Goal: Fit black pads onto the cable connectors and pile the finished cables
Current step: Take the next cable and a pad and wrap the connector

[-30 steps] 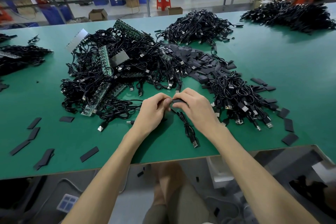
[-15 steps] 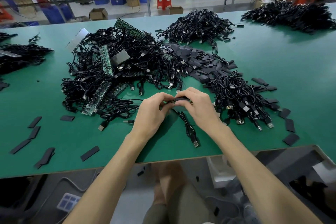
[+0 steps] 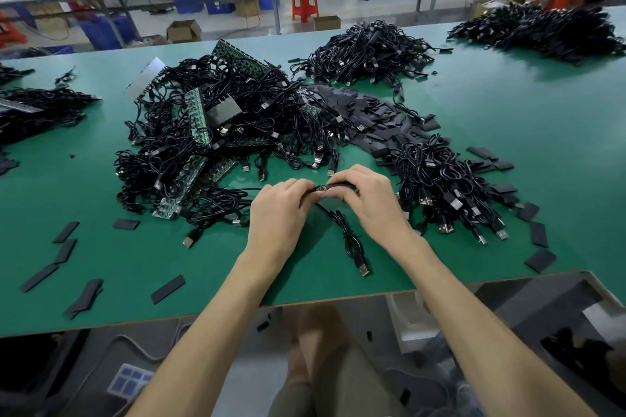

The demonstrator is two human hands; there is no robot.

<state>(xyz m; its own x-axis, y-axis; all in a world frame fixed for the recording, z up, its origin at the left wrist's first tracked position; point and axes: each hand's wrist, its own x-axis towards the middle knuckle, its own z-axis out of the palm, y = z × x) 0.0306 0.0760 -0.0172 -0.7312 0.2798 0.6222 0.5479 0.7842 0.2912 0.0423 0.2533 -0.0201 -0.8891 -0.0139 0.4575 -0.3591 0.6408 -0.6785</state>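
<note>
the person's left hand [image 3: 277, 210] and right hand [image 3: 369, 200] met just above the green surface [image 3: 508, 112], near its front edge, between two heaps. the left fingers [image 3: 297, 187] were curled tight on the connector [image 3: 320, 188] of one thin cable [image 3: 349, 240]. the right ones pinched a black pad [image 3: 342, 184] at that same connector. how far the pad was seated could not be told, as the fingers hid the joint.

the rest of the cable trailed toward the near edge, its coils lying slack on the surface and ending in a metal plug [image 3: 364, 269].

the cable looked light and limp, so it would likely sag and drag wherever it was lifted. the stiff connector body seemed the best place to hold it, not the cord. the pad looked thin, soft and easily creased, so it was probably best pinched by its edges and pressed on squarely. nothing here looked fragile, though small metal ends could slip between the fingers.

the tangled pile of cables [image 3: 210, 145] lay to the left, a heap of pads [image 3: 366, 112] farther back, and what was probably the finished pile [image 3: 447, 186] just right of the hands.
</note>
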